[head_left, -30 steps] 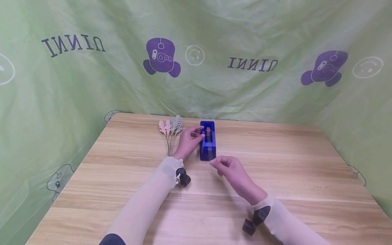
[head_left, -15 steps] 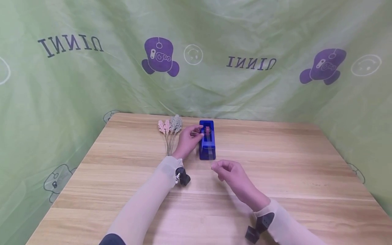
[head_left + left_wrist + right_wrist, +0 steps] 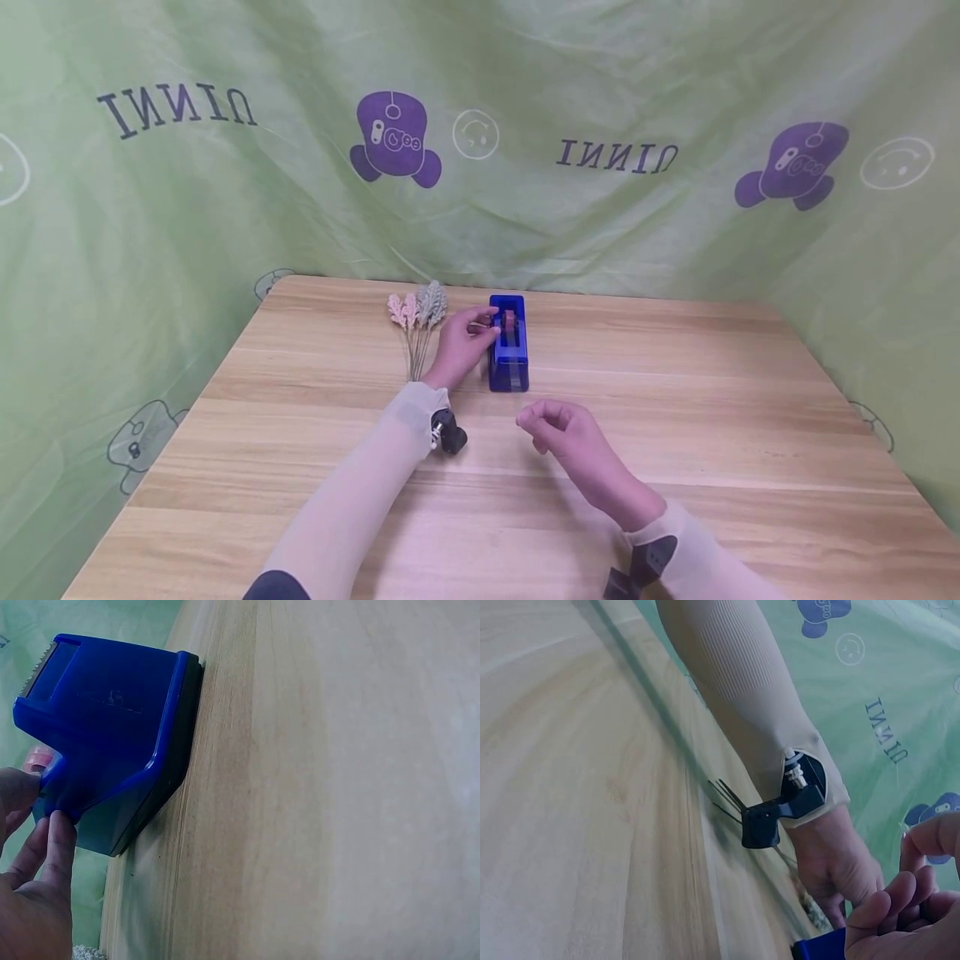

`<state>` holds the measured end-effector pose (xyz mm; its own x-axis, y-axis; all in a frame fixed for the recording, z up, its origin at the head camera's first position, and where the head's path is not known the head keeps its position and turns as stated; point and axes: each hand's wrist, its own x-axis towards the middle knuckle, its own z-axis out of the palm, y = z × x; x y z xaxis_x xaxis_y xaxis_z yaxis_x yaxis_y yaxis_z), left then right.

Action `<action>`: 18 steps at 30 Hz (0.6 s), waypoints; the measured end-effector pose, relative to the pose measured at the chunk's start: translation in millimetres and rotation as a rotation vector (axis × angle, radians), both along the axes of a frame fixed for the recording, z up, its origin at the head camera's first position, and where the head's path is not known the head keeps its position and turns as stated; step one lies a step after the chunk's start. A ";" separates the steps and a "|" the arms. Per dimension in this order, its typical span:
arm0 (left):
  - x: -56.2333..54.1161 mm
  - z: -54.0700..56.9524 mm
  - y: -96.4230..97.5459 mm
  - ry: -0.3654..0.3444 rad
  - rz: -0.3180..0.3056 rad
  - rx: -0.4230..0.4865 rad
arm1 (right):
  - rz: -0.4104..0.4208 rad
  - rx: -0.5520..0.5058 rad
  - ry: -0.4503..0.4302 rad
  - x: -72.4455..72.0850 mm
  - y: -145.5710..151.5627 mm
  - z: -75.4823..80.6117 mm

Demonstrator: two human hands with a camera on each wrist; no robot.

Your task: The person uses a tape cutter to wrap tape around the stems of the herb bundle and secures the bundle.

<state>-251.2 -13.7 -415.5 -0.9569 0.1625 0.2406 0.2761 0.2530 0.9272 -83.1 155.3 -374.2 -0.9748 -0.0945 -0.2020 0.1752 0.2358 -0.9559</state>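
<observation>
A blue tape dispenser (image 3: 501,377) stands on the table's far half, its serrated cutter showing in the left wrist view. Inside sits a tape roll (image 3: 510,321) with a pink core. My left hand (image 3: 459,348) grips the dispenser's left side, thumb and fingers on its wall (image 3: 112,712). In front of it, above the wood, my right hand (image 3: 577,446) has thumb and index finger together, pinching the end of a clear tape strip. The strip is nearly invisible between dispenser and fingers; a faint clear edge shows by the fingertip in the right wrist view.
Pink and grey artificial flowers (image 3: 420,308) on thin stems lie left of the dispenser, partly behind my left wrist. The wooden table (image 3: 712,400) backs onto a green printed curtain (image 3: 637,225). A black wrist camera (image 3: 761,825) sits on the left sleeve.
My right hand has drawn back a little toward me, away from the dispenser, fingertips still together. The left hand keeps its hold on the dispenser, which stays in place.
</observation>
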 end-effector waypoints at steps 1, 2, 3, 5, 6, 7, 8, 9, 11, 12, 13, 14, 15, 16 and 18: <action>-0.2 0.1 -0.1 0.000 0.000 -0.002 | 0.003 -0.003 0.002 0.8 -0.1 0.1; -0.4 0.0 -0.2 -0.001 0.001 -0.003 | 0.005 -0.003 0.003 1.5 -0.1 0.1; -0.5 0.2 -0.2 -0.003 0.000 -0.004 | 0.007 -0.002 0.004 2.2 -0.1 0.2; -0.6 0.6 -0.3 -0.007 -0.001 -0.003 | 0.010 -0.002 0.001 3.6 0.1 0.5; -0.8 0.5 -0.4 -0.007 -0.002 -0.003 | 0.009 -0.004 0.002 4.2 0.3 0.6; -0.9 0.4 -0.3 -0.008 -0.003 -0.003 | 0.007 -0.005 0.003 4.8 0.4 0.9; -1.0 0.3 -0.3 -0.007 -0.004 -0.003 | 0.005 -0.004 0.001 5.5 0.6 1.2; -1.1 0.2 -0.2 -0.006 -0.005 -0.002 | 0.005 -0.008 -0.001 6.3 0.9 1.4; -1.6 -0.4 -0.2 -0.002 -0.006 -0.002 | 0.010 -0.010 -0.004 8.1 1.3 2.0; -1.8 -0.7 -0.1 0.000 -0.005 -0.004 | 0.013 -0.010 -0.006 9.1 1.4 2.4; -1.9 -0.8 -0.1 0.000 -0.005 -0.004 | 0.017 -0.011 -0.006 10.2 1.5 2.6; -1.8 -0.9 -0.1 0.000 -0.003 -0.006 | 0.022 -0.014 -0.006 11.2 1.5 2.7; -1.7 -0.9 -0.1 -0.001 -0.001 -0.008 | 0.025 -0.018 -0.004 12.1 1.4 2.7; -1.6 -0.9 0.0 -0.002 0.001 -0.012 | 0.027 -0.017 -0.002 13.1 1.5 2.7; -1.3 -0.8 0.1 -0.010 0.002 -0.018 | 0.027 -0.020 -0.001 14.7 1.6 2.7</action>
